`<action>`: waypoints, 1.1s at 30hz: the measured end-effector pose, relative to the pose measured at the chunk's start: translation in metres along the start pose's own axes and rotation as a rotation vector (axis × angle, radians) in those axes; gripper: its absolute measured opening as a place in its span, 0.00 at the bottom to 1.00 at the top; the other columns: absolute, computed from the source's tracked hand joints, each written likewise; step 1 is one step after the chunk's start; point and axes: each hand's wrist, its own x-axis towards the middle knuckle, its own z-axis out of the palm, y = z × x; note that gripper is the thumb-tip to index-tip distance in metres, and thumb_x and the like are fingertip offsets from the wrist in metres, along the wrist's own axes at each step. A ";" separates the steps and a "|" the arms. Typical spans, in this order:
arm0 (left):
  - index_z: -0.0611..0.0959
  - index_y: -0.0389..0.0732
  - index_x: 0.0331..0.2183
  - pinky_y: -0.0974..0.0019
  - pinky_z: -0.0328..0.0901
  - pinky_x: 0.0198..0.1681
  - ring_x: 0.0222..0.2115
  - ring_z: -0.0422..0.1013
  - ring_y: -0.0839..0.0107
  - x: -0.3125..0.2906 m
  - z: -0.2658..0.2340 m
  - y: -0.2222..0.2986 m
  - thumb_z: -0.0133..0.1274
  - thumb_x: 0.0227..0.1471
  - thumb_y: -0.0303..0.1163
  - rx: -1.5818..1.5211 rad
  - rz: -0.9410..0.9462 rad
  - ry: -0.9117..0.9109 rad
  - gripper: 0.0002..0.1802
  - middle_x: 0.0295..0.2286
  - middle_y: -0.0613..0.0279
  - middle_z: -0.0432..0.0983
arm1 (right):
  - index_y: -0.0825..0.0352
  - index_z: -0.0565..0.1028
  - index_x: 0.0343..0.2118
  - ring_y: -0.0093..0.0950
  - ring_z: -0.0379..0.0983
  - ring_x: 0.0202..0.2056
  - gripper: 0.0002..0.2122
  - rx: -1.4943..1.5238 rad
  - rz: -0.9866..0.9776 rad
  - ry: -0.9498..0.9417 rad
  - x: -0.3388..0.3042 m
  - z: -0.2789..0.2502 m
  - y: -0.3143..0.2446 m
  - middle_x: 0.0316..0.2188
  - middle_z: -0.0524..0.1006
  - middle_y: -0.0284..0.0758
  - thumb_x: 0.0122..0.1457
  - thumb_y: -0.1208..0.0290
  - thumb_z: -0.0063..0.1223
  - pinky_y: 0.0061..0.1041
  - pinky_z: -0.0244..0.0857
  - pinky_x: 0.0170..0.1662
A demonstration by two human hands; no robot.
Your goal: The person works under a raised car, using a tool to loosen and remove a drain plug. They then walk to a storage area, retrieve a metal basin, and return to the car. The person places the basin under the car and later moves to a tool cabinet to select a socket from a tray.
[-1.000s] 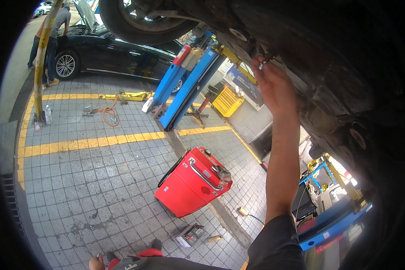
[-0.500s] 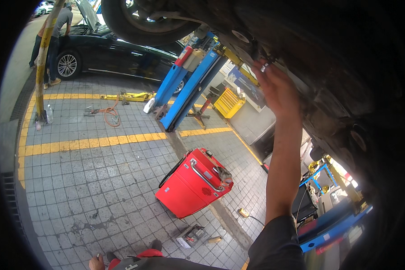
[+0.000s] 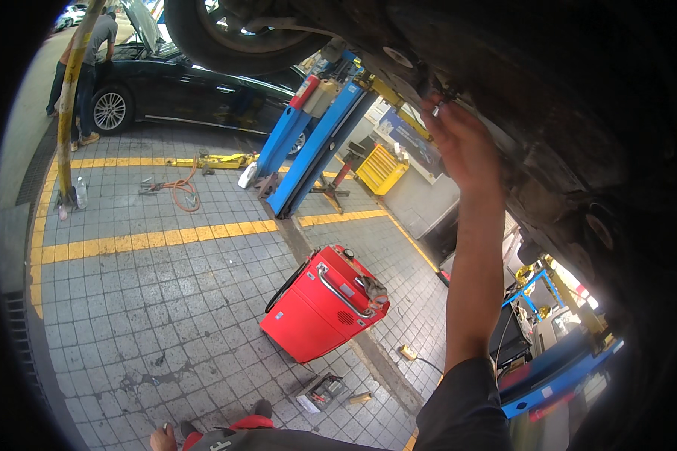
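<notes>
Fingertips and underbody detail not verifiable.
The right hand [image 3: 462,143] reaches up to the dark underside of the raised car [image 3: 579,113]; its fingertips merge with the shadowed metal, so what they grip cannot be told beyond a small bright part [image 3: 436,110]. The left hand [image 3: 160,437] is cut off by the lower edge. The raised tyre [image 3: 226,37] is cropped at the top. The person at the black car [image 3: 180,90] is too small to tell.

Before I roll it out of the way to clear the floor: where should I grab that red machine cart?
Probably by the chrome bar handle that runs along the top edge of the red cart. It stands proud of the sloped top panel, so fingers can wrap under it. Come from the tiled floor side, which looks less cluttered than the side by the lift.
</notes>
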 end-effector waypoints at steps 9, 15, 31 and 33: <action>0.83 0.32 0.25 0.45 0.67 0.37 0.32 0.75 0.41 -0.001 -0.003 0.002 0.47 0.56 0.53 -0.020 -0.023 -0.009 0.30 0.26 0.39 0.78 | 0.70 0.76 0.37 0.24 0.76 0.40 0.04 -0.069 0.031 0.108 0.006 0.002 0.004 0.35 0.78 0.36 0.61 0.76 0.55 0.20 0.72 0.46; 0.83 0.32 0.25 0.43 0.66 0.37 0.32 0.74 0.40 -0.001 0.005 -0.004 0.45 0.57 0.54 0.041 0.038 0.078 0.32 0.26 0.37 0.77 | 0.68 0.76 0.36 0.23 0.76 0.38 0.05 -0.045 0.003 0.076 -0.001 0.005 0.000 0.33 0.79 0.34 0.60 0.74 0.57 0.18 0.71 0.41; 0.82 0.31 0.24 0.43 0.66 0.37 0.32 0.73 0.39 0.001 -0.006 0.005 0.46 0.57 0.53 -0.018 0.014 0.021 0.31 0.26 0.37 0.77 | 0.68 0.76 0.37 0.23 0.76 0.35 0.05 -0.052 -0.007 0.101 0.000 0.007 0.003 0.32 0.79 0.33 0.60 0.74 0.57 0.18 0.71 0.41; 0.82 0.31 0.24 0.43 0.66 0.37 0.31 0.74 0.39 0.001 -0.009 0.007 0.47 0.56 0.53 -0.055 0.007 -0.004 0.30 0.26 0.37 0.77 | 0.68 0.76 0.37 0.23 0.76 0.35 0.05 -0.100 -0.001 0.129 0.003 0.005 0.005 0.32 0.79 0.33 0.60 0.74 0.57 0.19 0.71 0.41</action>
